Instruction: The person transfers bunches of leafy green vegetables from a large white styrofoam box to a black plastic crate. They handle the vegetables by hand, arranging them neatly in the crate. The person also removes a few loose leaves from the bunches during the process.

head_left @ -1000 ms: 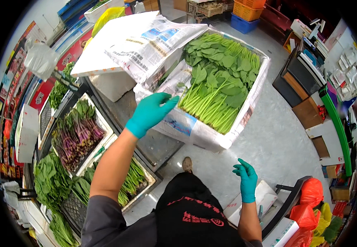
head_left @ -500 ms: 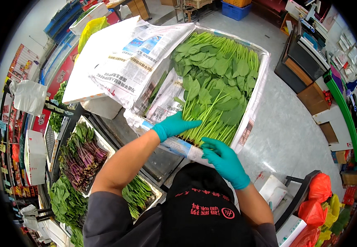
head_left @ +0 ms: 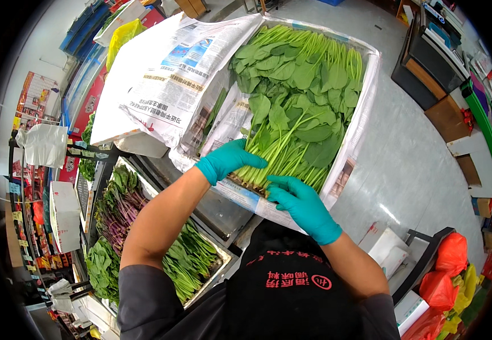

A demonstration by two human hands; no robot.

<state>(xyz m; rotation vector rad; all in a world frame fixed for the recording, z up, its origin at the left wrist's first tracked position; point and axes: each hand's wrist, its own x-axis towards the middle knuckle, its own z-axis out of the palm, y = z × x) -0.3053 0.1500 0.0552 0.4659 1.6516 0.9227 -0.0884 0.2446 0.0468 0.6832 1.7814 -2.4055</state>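
Note:
Long-stemmed leafy greens [head_left: 308,122] fill much of a newspaper-lined white box [head_left: 365,99], their cut stem ends toward me. My left hand [head_left: 232,160], in a teal glove, is closed on the near stems at the left, thumb lying over them and the other fingers partly hidden. At the stem ends to the right, my right hand [head_left: 305,207], gloved the same way, has its fingers bent around the tips. Newspaper [head_left: 169,79] is folded back over the box's left side, and more lines the gap beside the leaves.
Purple-stemmed greens [head_left: 124,212] and more green bunches [head_left: 186,263] sit in boxes at the lower left. A dark cart frame [head_left: 421,263] and red plastic bags [head_left: 450,252] stand at the lower right. Grey floor [head_left: 396,153] lies right of the box, before stacked cartons [head_left: 450,122].
My right hand has moved slightly left onto the stem ends, its fingers more bent. My left hand stays by the near stems. The whole view has shifted a little.

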